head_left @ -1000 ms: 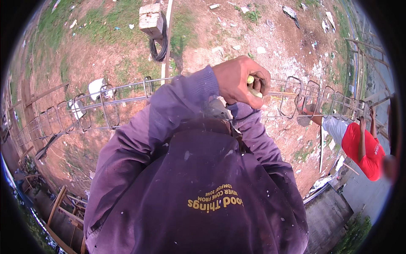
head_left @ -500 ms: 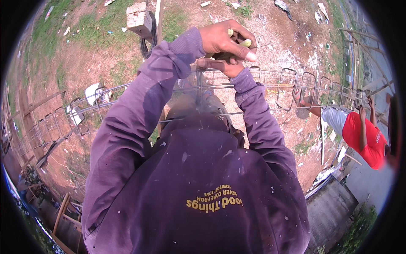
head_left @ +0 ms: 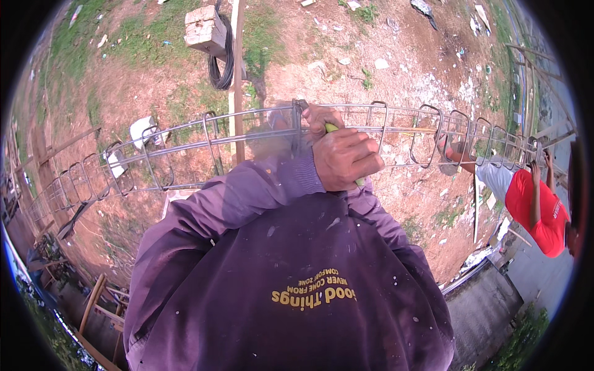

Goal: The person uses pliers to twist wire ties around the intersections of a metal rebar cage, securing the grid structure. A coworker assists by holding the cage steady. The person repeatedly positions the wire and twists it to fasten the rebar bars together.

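Note:
My left hand (head_left: 348, 159) is closed in a fist round green-handled pliers (head_left: 331, 128). One green end shows above the fist and another below it; the jaws are hidden. Just beyond, my right hand (head_left: 323, 117) is partly covered by the left. Its fingers are curled beside a stirrup (head_left: 297, 123) of a long steel rebar cage (head_left: 247, 137), which runs across in front of me. Whatever those fingers hold is out of sight. The right sleeve (head_left: 366, 199) passes behind my left wrist.
A concrete block (head_left: 206, 29) with a coil of dark wire (head_left: 221, 74) lies beyond the cage, by an upright timber (head_left: 236, 93). At the cage's right end, a person in a red shirt (head_left: 533, 207) reaches toward it. Litter and a white container (head_left: 142, 131) dot the ground.
Both hands were raised beyond the cage, with a thin wire end sticking out. Now the left hand has come down toward me with the pliers, and the right sits at the stirrup.

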`<state>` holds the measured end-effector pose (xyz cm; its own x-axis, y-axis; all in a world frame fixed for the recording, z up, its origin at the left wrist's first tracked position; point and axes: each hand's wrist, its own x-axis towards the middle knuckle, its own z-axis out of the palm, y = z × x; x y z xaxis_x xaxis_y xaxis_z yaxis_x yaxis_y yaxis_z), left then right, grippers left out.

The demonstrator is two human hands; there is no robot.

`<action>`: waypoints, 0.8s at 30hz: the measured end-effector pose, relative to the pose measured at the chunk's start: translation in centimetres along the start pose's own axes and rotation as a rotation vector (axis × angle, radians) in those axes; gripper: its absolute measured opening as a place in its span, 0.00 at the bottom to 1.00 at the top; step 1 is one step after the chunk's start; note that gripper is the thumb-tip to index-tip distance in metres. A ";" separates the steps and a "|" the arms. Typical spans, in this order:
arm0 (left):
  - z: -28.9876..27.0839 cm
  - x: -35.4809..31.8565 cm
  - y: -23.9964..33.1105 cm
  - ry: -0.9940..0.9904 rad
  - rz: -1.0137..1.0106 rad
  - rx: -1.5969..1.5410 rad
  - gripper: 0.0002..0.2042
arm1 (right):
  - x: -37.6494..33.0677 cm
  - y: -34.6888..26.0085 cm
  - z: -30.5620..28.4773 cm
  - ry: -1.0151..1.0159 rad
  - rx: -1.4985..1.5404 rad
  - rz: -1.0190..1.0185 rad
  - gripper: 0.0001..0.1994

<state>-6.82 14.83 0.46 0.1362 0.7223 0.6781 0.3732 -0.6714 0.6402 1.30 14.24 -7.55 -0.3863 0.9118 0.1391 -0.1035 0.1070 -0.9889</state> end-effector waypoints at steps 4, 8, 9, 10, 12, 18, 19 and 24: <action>1.4 2.4 -4.7 0.310 -0.483 0.088 0.23 | 3.8 2.2 1.5 0.051 0.001 0.138 0.24; -2.1 5.4 -11.0 0.412 -0.820 -0.119 0.15 | 9.5 2.2 1.7 -0.091 -0.068 0.230 0.26; -3.8 5.5 -12.2 0.213 -0.834 -0.327 0.15 | 10.6 1.9 0.8 -0.185 -0.042 0.295 0.27; -5.6 5.7 -13.3 0.009 -0.833 -0.535 0.15 | 12.0 1.9 0.1 -0.163 0.074 0.303 0.19; -7.0 6.1 -14.4 -0.150 -0.906 -0.737 0.16 | 13.8 2.3 -1.3 -0.533 0.307 0.404 0.14; -1.8 6.5 -12.4 0.505 -0.683 0.190 0.22 | 12.2 6.9 3.9 0.300 -0.062 0.279 0.14; -1.4 6.3 -12.5 0.549 -0.702 0.071 0.23 | 11.5 6.9 4.8 0.384 -0.072 0.293 0.15; -5.5 5.7 -17.3 -0.047 -0.906 -0.900 0.21 | 11.8 3.6 0.2 -0.240 -0.018 0.451 0.14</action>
<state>-17.53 29.64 -4.81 0.1988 0.9715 -0.1289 -0.3986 0.2004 0.8950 -3.84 25.35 -9.47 -0.5887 0.7525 -0.2953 0.1366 -0.2675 -0.9538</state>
